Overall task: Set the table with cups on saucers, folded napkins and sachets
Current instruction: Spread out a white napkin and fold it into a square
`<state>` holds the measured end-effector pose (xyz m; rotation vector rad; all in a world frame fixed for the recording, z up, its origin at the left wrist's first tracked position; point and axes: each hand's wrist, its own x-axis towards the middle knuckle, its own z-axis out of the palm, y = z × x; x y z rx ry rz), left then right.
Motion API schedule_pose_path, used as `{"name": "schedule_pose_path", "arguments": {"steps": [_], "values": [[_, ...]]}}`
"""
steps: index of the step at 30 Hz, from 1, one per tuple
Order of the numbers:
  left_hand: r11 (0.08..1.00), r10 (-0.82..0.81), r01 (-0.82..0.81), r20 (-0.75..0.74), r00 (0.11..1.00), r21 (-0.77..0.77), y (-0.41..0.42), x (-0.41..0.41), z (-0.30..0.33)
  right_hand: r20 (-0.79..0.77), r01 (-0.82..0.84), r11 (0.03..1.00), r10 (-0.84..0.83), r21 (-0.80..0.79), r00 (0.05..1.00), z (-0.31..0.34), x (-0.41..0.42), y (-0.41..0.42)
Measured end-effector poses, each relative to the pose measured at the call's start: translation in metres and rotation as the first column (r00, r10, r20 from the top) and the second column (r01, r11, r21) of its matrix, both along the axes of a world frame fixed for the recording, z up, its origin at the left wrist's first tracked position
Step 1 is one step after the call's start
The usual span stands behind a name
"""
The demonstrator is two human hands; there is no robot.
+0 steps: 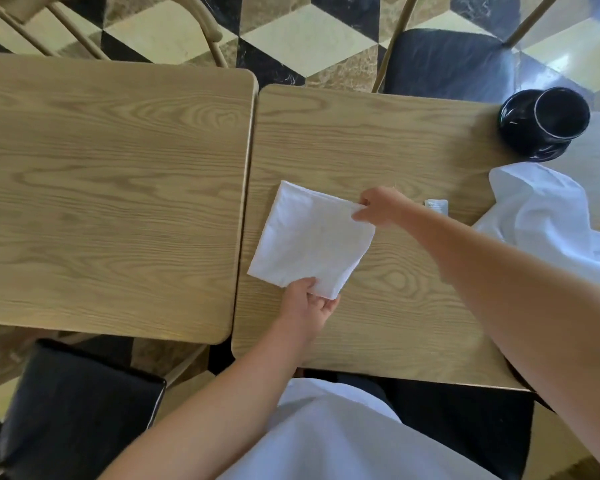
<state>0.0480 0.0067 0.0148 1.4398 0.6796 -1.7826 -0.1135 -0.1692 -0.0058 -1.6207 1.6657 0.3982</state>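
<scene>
A white napkin (310, 239), folded to a square, is laid on the right-hand worktop (378, 133), close to its left edge. Its near corner is pinched by the left hand (307, 304), and its right corner is pinched between the thumb and fingers of the right hand (378, 206).

The step in hand is judged to be the folding of this napkin. For a clean result, the two held corners should be kept taut, the edges lined up before any crease is pressed, and the cloth smoothed flat against the worktop rather than lifted high, so that the layers are not shifted.

Two worktops are seen, the left worktop (111, 188) set just beside the right one. Two napkins are counted: the folded one and a crumpled napkin (548, 216) at the right. One black cup (558, 114) is seen on one black saucer (534, 143) at the far right. One small sachet (436, 204) is seen between the right hand and the crumpled napkin. Parts of three chairs are seen.
</scene>
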Motion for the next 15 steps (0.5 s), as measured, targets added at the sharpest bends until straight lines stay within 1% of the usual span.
{"name": "schedule_pose_path", "arguments": {"steps": [1, 2, 3, 4, 5, 7, 9, 11, 13, 15], "values": [[0.999, -0.007, 0.007, 0.003, 1.000, -0.047, -0.001, 0.010, 0.005, 0.061, 0.104, 0.993, -0.107, 0.058, 0.992, 0.007, -0.004, 0.008], [0.995, -0.043, 0.044, 0.013, 0.999, -0.089, -0.002, 0.019, 0.009, 0.153, 0.250, 0.959, -0.269, 0.131, 0.951, 0.013, -0.007, 0.020], [0.987, -0.104, 0.107, 0.030, 0.994, -0.119, -0.003, 0.029, 0.013, 0.241, 0.391, 0.895, -0.436, 0.214, 0.867, 0.019, -0.010, 0.033], [0.974, -0.178, 0.184, 0.056, 0.982, -0.135, -0.002, 0.038, 0.016, 0.305, 0.494, 0.820, -0.568, 0.290, 0.764, 0.026, -0.013, 0.049], [0.955, -0.252, 0.262, 0.091, 0.964, -0.138, -0.001, 0.047, 0.020, 0.351, 0.557, 0.754, -0.656, 0.348, 0.668, 0.033, -0.015, 0.067], [0.913, -0.363, 0.387, 0.176, 0.915, -0.129, 0.002, 0.064, 0.028, 0.408, 0.617, 0.655, -0.755, 0.437, 0.513, 0.047, -0.016, 0.102], [0.883, -0.409, 0.449, 0.243, 0.879, -0.136, 0.002, 0.080, 0.037, 0.421, 0.657, 0.553, -0.829, 0.512, 0.369, 0.061, -0.014, 0.131], [0.842, -0.443, 0.506, 0.298, 0.846, -0.185, -0.004, 0.092, 0.046, 0.428, 0.673, 0.472, -0.869, 0.570, 0.247, 0.072, -0.013, 0.151], [0.780, -0.484, 0.577, 0.350, 0.802, -0.243, -0.017, 0.100, 0.058, 0.454, 0.677, 0.431, -0.877, 0.597, 0.158, 0.082, -0.012, 0.158], [0.723, -0.511, 0.629, 0.391, 0.766, -0.287, -0.037, 0.102, 0.070, 0.482, 0.697, 0.420, -0.868, 0.581, 0.121, 0.094, -0.010, 0.153]]}}
